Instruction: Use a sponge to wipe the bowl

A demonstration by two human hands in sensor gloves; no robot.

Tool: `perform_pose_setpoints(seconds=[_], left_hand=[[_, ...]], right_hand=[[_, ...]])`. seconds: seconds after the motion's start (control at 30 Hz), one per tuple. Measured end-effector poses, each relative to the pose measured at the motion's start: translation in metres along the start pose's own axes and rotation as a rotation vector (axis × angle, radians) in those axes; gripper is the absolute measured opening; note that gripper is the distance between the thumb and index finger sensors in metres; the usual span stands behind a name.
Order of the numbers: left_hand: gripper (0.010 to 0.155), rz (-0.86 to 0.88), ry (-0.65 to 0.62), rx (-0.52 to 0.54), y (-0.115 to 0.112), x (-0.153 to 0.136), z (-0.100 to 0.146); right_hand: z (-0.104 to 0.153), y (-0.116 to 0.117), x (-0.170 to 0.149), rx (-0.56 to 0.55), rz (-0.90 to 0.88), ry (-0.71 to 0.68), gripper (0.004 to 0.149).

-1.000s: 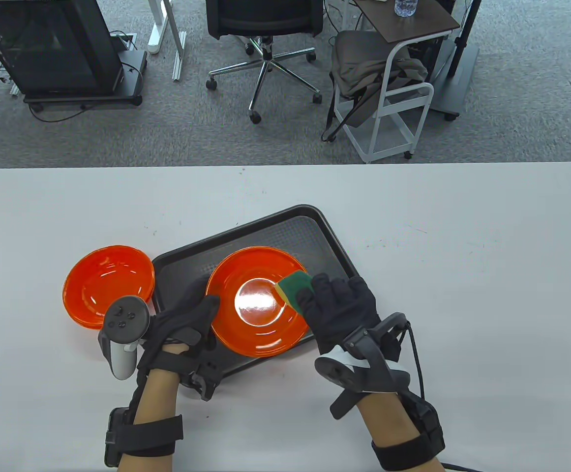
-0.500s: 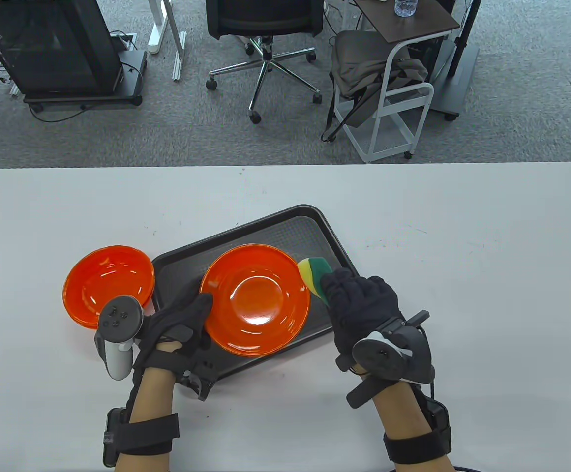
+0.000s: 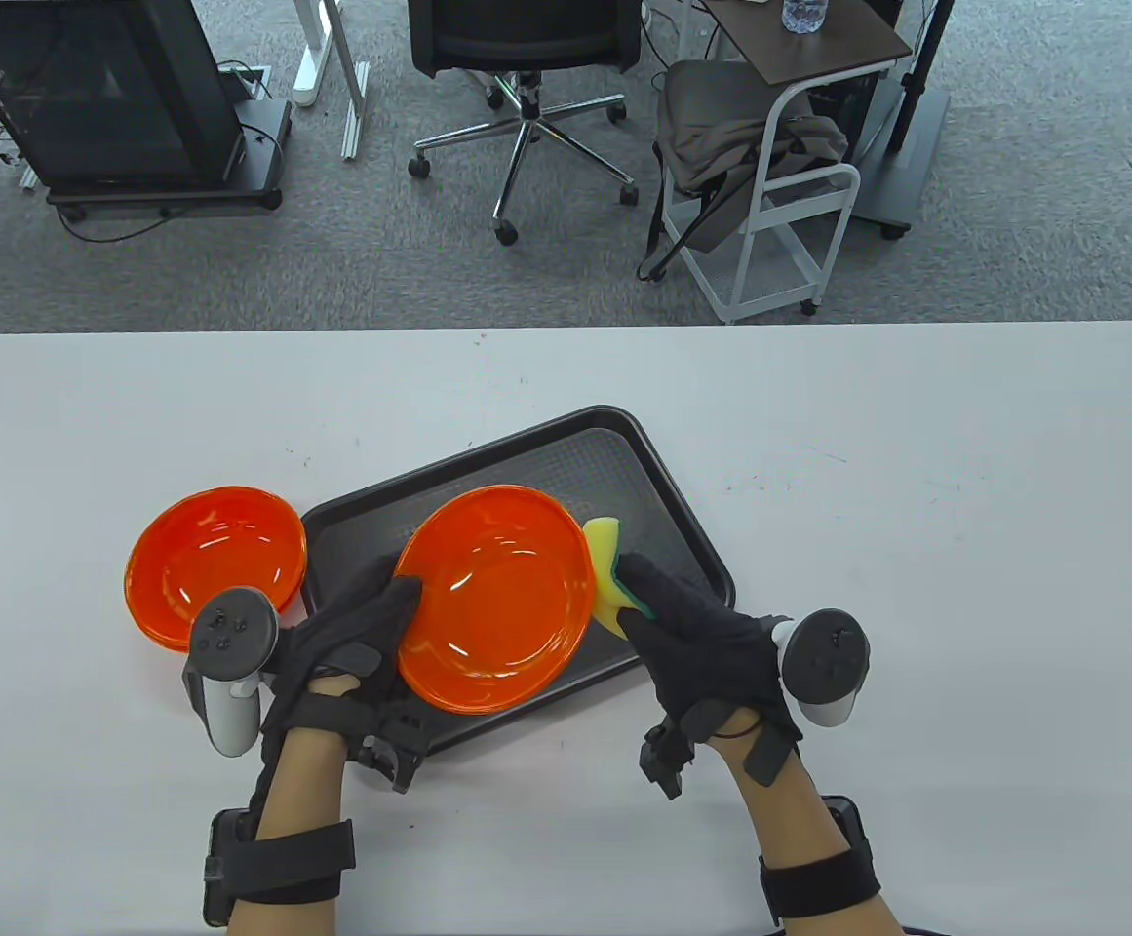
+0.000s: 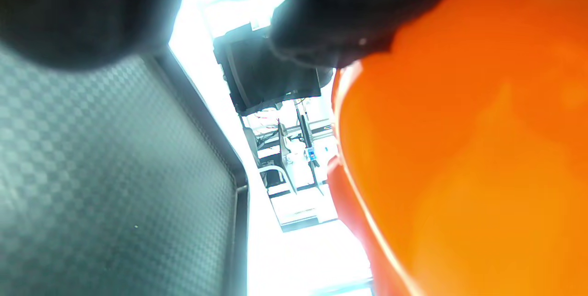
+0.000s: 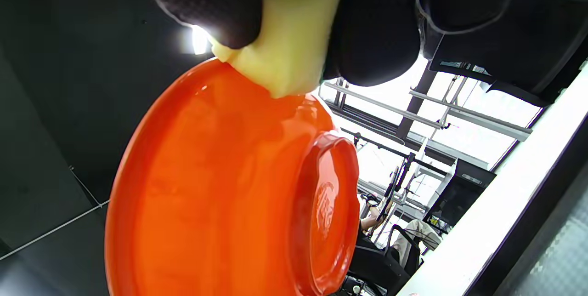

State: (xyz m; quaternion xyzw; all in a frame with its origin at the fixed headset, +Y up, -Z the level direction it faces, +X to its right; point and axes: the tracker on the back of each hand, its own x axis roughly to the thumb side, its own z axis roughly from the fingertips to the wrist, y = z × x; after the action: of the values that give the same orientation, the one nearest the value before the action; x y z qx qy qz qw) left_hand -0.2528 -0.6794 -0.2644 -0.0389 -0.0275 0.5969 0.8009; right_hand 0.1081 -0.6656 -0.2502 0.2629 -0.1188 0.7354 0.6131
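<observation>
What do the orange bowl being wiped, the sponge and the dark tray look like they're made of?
Orange bowl held tilted over the tray: probably glossy plastic, given its sharp highlights and the moulded mark on its foot.
Yellow-and-green sponge: soft foam with a green scouring layer; it bends in the right hand.
Dark rectangular tray: likely matte plastic with a woven-look textured floor.

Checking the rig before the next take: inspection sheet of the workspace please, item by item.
Surface: white table, small dark specks on it.
Job's things: orange bowl tilted up over the black tray; yellow-green sponge against the bowl's outer side near the rim.
Clutter: second orange bowl on the table left of the tray.
Hands: left hand grips the tilted bowl's left rim; right hand holds the sponge.
Cables: one from the right wrist; loose wires by the black cabinet.
Surroundings: office chair, white cart, grey carpet.
</observation>
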Motion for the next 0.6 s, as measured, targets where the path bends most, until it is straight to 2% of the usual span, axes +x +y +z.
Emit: perform_pose_setpoints(seconds=[0.23, 0.37, 0.6], left_hand=[[0.055, 0.031, -0.015, -0.120, -0.009, 0.001, -0.003], [0.055, -0.010, -0.026, -0.185, -0.018, 0.005, -0.004], [0.056, -0.033, -0.074, -0.288, -0.040, 0.012, -0.003]], right_hand=[[0.001, 0.003, 0.000, -0.061, -0.010, -0.007, 0.046], [0.004, 0.007, -0.005, -0.076, -0.070, 0.023, 0.046], [0.004, 0.016, -0.014, -0.025, -0.155, 0.079, 0.047]])
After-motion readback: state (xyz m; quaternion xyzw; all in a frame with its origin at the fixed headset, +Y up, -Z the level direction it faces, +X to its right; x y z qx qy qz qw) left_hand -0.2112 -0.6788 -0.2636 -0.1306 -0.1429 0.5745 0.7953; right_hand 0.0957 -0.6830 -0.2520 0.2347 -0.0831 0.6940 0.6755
